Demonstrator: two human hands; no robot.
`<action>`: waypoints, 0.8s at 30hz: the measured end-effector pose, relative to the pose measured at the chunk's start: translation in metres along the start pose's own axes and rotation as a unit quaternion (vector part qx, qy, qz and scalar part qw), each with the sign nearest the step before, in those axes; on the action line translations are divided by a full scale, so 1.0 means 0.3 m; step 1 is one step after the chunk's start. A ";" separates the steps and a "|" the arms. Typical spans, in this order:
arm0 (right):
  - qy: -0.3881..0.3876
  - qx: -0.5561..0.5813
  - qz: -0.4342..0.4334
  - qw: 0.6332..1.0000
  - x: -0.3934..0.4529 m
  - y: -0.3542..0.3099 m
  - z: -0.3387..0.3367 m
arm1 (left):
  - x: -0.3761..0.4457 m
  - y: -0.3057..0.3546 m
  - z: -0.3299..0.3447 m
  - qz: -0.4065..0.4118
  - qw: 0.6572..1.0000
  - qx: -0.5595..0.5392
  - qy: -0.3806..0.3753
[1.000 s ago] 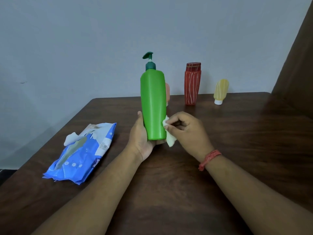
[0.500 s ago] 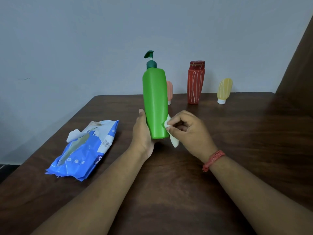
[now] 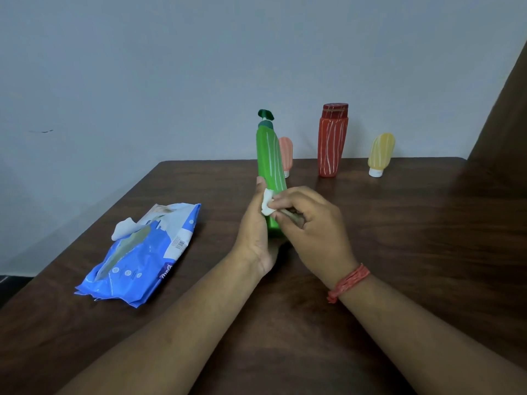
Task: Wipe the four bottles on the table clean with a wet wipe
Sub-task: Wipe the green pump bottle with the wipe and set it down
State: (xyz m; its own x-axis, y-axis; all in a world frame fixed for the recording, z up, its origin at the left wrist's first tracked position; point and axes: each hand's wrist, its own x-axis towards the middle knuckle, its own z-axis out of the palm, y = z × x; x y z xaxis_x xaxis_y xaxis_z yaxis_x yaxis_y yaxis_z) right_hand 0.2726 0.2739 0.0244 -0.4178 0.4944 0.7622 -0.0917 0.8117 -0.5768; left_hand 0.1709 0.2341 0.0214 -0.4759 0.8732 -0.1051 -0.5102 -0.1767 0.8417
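Note:
A tall green pump bottle (image 3: 269,161) with white stripes stands upright near the table's middle, its narrow side toward me. My left hand (image 3: 255,232) grips its lower part from the left. My right hand (image 3: 310,229) pinches a small white wet wipe (image 3: 267,201) against the bottle's lower front. Behind the green bottle a small pink bottle (image 3: 286,153) is partly hidden. A red striped bottle (image 3: 332,141) stands at the back. To its right a small yellow bottle (image 3: 380,153) rests upside down on its white cap.
A blue pack of wet wipes (image 3: 142,252) lies on the dark wooden table (image 3: 413,238) at the left, one wipe sticking out of its opening. A pale wall runs behind the table. A dark brown panel (image 3: 507,115) rises at the far right.
The green bottle has turned in my left hand from its broad face to its narrow striped side. My right hand moved the wipe from the bottle's right edge to its lower front.

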 end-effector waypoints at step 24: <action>-0.108 -0.172 -0.143 0.969 0.010 0.040 -0.064 | 0.022 0.028 -0.056 0.015 0.997 -0.069 -0.002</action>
State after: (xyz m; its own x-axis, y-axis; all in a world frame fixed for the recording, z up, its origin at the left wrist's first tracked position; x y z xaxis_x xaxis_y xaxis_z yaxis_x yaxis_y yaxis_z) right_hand 0.2875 0.2911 0.0254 -0.6030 0.1881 0.7752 0.0596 0.9797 -0.1913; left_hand 0.1513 0.2308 0.0187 -0.4900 0.8680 -0.0798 -0.5903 -0.2632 0.7631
